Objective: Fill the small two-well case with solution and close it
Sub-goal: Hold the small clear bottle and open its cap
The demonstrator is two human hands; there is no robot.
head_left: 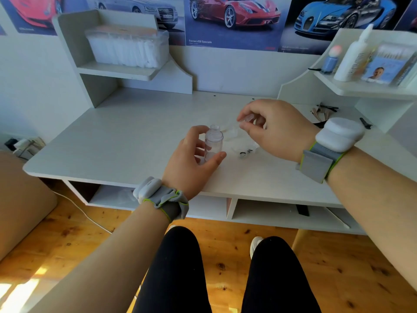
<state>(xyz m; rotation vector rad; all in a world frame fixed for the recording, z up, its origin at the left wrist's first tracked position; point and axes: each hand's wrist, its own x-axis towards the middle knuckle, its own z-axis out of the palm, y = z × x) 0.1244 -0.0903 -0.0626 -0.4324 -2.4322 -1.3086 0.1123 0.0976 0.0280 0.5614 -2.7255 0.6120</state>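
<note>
The left hand (194,159) grasps the uncapped clear bottle (214,143) upright on the desk (112,141), while at its two o'clock the right hand (275,129) pinches a small clear cap (244,119).

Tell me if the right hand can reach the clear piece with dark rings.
Probably yes: the clear piece lies uncovered on the desk beside the right hand, clear of the bottle, though that hand is pinching a small clear cap.
</note>
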